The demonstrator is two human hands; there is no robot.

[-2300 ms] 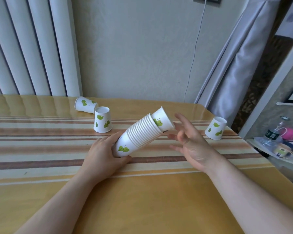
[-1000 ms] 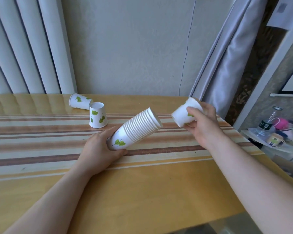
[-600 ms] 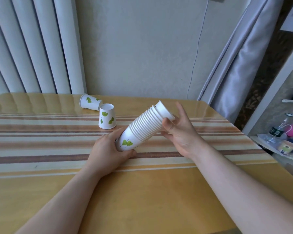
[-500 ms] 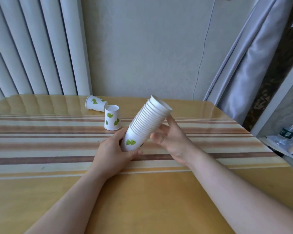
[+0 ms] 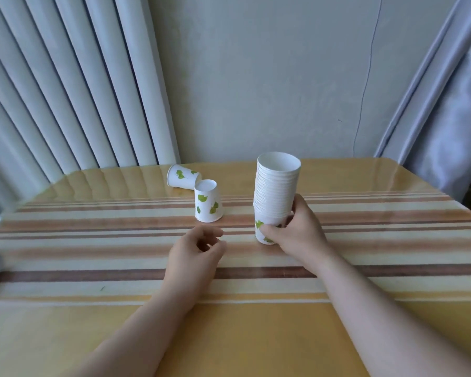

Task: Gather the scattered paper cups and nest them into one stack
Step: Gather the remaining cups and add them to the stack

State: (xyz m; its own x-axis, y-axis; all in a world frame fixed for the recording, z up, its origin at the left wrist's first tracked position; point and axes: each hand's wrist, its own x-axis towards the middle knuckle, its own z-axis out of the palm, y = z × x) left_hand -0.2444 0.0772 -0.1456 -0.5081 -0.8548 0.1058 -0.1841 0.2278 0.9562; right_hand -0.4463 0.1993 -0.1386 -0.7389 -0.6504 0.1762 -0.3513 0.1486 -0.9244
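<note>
Now right hand [image 5: 297,235] grips upright cup stack [image 5: 276,191]

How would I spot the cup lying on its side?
Look to the far edge of the striped table, near the white pleated curtain. Two loose cups sit there; the tipped cup lies on its side, behind the upside-down cup.

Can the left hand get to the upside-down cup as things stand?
Probably yes. The left hand holds nothing and sits just short of the upside-down cup, with only bare table between them. The stack, in the right hand, stands off to the side.
</note>
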